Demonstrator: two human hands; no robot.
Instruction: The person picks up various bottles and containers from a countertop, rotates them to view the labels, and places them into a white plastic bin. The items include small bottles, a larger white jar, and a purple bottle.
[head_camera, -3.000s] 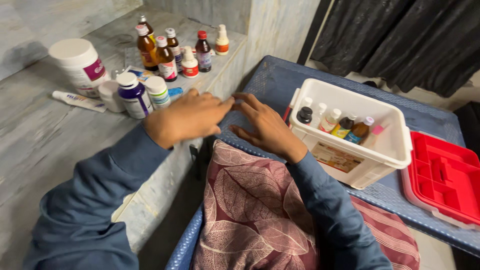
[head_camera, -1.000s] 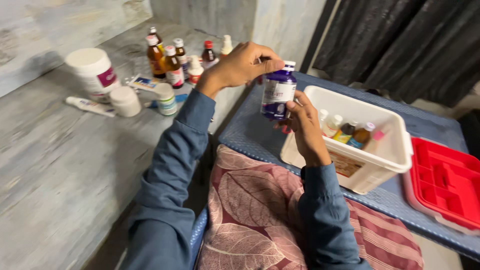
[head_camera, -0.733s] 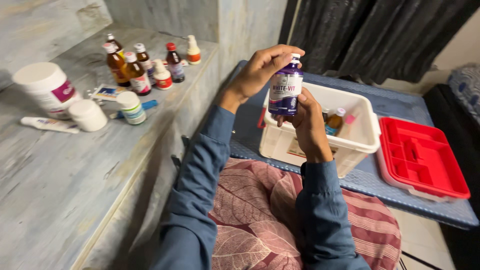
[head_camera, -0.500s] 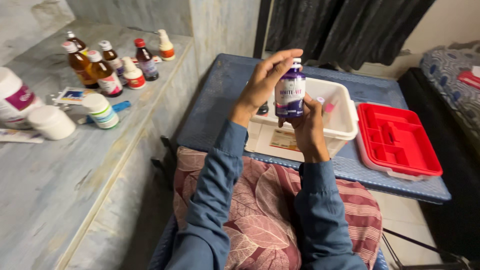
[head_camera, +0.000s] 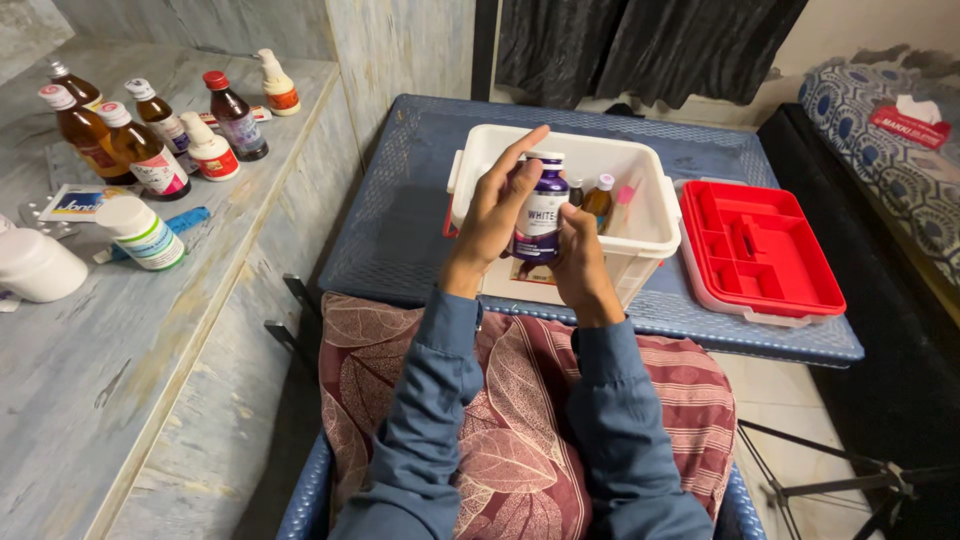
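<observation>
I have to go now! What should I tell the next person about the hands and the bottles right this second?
Left hand and right hand: both grip the purple bottle, upright, raised in front of the white bin.
In the bin: a few small bottles.
On the grey ledge: brown bottles and white tubs.
Red lid lies open-side up beside the bin.
Done: purple bottle is off the ledge. Left: it is not yet in the bin.

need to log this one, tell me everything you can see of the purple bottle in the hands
The purple bottle is small and round, of glossy dark plastic by its look, with a white label across the front and a dark cap on. It stands upright in the air, in front of the white box. The left hand grips its side with fingers spread; the right hand holds it from the other side and below.
</observation>
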